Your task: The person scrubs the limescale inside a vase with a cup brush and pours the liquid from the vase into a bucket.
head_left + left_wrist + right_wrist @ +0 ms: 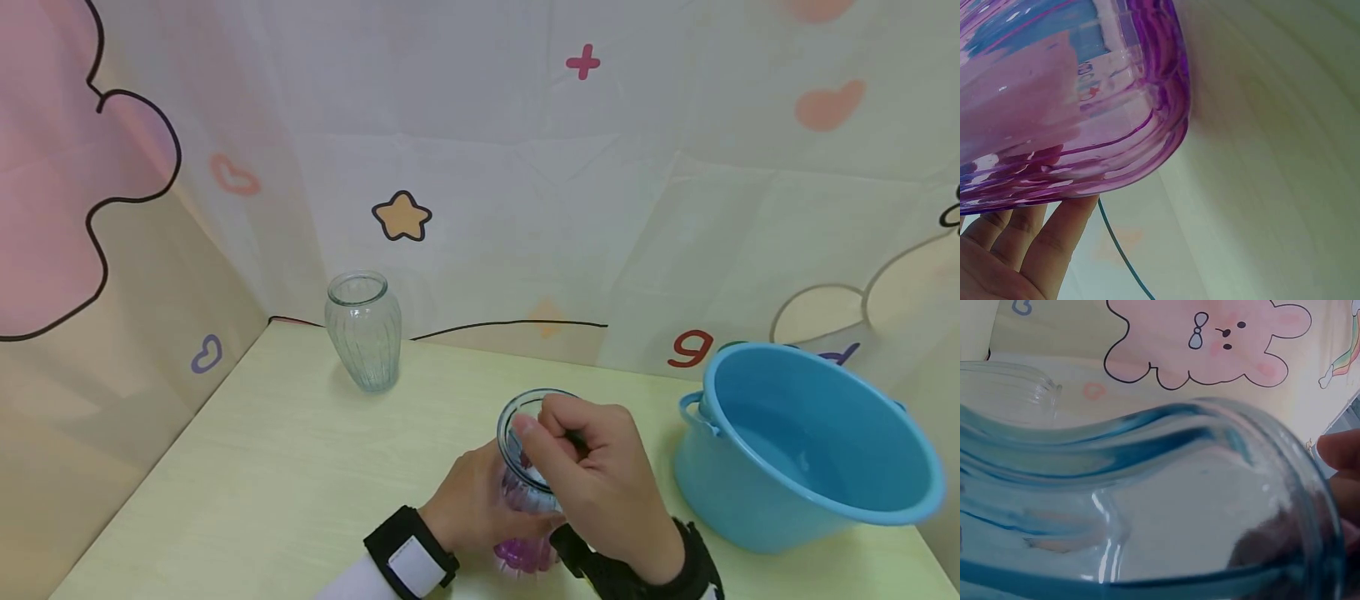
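Observation:
A glass vase (532, 500), bluish at its rim and purple at its base, stands upright in the head view. My left hand (480, 496) grips its side, with the fingers round the far wall. In the left wrist view the purple base (1166, 112) is near the camera, and left fingers (1054, 244) show beneath it. Over the mouth, my right hand (600, 479) has curled fingers and a thumb overlapping the rim (1329, 519). Its fingertips are partly hidden; I cannot tell whether they hold anything. A clear ribbed glass vase (365, 333) stands farther back on the left.
A blue bucket (693, 475) with a wide rim stands at the right, close to my right hand. The pale wooden table (247, 467) meets a printed cloth backdrop (480, 250) behind and at the left.

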A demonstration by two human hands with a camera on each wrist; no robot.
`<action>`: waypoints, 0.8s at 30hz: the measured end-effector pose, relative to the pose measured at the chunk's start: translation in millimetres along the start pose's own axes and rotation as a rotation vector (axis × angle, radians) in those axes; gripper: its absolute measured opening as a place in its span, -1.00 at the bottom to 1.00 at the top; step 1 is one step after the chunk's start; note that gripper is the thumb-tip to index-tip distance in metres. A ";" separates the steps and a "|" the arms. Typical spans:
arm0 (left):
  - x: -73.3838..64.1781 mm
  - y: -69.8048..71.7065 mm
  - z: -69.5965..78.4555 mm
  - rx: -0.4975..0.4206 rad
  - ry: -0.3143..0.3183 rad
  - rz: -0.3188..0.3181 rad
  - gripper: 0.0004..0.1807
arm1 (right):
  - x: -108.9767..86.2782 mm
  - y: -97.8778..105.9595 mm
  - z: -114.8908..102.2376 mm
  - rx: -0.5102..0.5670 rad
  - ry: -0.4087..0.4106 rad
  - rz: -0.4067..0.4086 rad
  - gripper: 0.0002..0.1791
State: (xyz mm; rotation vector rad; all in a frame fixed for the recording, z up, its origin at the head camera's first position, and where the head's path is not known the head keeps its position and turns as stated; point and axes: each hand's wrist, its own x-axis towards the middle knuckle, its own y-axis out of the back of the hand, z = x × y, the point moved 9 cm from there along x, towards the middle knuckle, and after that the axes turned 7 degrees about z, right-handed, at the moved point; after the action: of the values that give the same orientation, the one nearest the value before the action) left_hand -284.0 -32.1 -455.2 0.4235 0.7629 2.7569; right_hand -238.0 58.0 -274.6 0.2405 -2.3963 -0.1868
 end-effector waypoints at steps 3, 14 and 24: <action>-0.4 0.5 -1.8 0.007 0.008 0.006 -0.11 | 0.6 -5.4 5.2 -0.028 -0.047 -0.042 -0.51; -0.1 1.9 -0.4 0.059 -0.004 0.019 -0.12 | -0.3 -17.3 11.6 -0.130 -0.095 -0.165 -0.54; -0.8 1.0 -1.0 0.014 -0.005 0.012 -0.11 | 0.1 -11.0 5.2 -0.061 -0.087 -0.109 -0.55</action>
State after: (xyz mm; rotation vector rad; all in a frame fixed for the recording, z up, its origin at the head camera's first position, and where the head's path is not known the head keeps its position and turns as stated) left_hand -283.7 -33.6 -455.6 0.4387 0.7811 2.7621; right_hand -240.2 47.6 -280.6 0.3420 -2.4603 -0.3261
